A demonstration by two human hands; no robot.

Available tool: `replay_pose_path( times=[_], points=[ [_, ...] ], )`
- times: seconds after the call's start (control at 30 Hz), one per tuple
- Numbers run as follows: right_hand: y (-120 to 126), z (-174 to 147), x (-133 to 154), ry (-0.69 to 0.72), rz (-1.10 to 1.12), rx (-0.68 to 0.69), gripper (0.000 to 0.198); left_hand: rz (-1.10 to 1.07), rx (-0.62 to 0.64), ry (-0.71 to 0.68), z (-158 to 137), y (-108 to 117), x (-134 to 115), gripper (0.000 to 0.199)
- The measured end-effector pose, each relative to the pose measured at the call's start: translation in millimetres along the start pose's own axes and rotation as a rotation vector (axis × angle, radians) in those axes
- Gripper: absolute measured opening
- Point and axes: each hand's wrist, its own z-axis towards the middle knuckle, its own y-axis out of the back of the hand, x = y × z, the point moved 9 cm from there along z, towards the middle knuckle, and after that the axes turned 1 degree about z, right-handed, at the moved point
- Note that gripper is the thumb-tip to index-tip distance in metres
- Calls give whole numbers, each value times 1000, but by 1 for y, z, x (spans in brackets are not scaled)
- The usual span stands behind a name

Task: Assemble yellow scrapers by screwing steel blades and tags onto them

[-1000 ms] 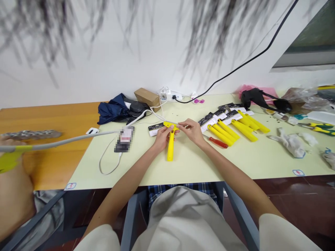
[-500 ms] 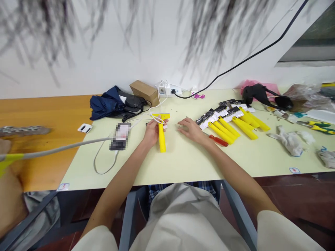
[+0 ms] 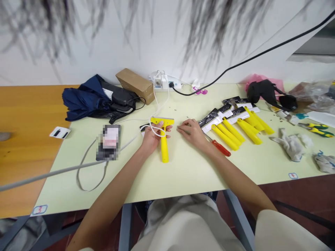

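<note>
My left hand is closed around the neck of a yellow scraper, just below its wide head, with the handle pointing toward me. A white cable loops in front of the scraper and my left fingers. To the right, my right hand rests low over the table with thumb and fingertips pinched together. A tiny item seems to sit at those fingertips, too small to name. Beside that hand lies a red-handled screwdriver, its shaft partly hidden. Several more yellow scrapers with black-and-white cards lie farther right.
A blurred phone with a cable lies at left, near a navy cloth bundle. A cardboard box and a power strip stand by the wall. Yellow-green pliers and white gloves lie at right.
The fingers of my right hand, spread before, have come together in a pinch near the tabletop. My left hand still holds the scraper. The whole view has shifted slightly.
</note>
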Motion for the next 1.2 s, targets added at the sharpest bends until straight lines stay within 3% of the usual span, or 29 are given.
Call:
replay_pose_path(
  times=[0.3, 0.77, 1.03, 1.2],
  points=[
    [-1, -5, 17, 84, -11, 80, 22, 29, -55, 41, -3, 13, 2, 39],
    [2, -2, 14, 14, 67, -51, 17, 29, 6, 33, -4, 4, 3, 48],
    [28, 0, 24, -71, 283, -328, 21, 21, 48, -7, -2, -1, 3, 47],
    [36, -5, 42, -36, 337, -370, 23, 41, 59, -58, -11, -10, 5, 42]
  ],
)
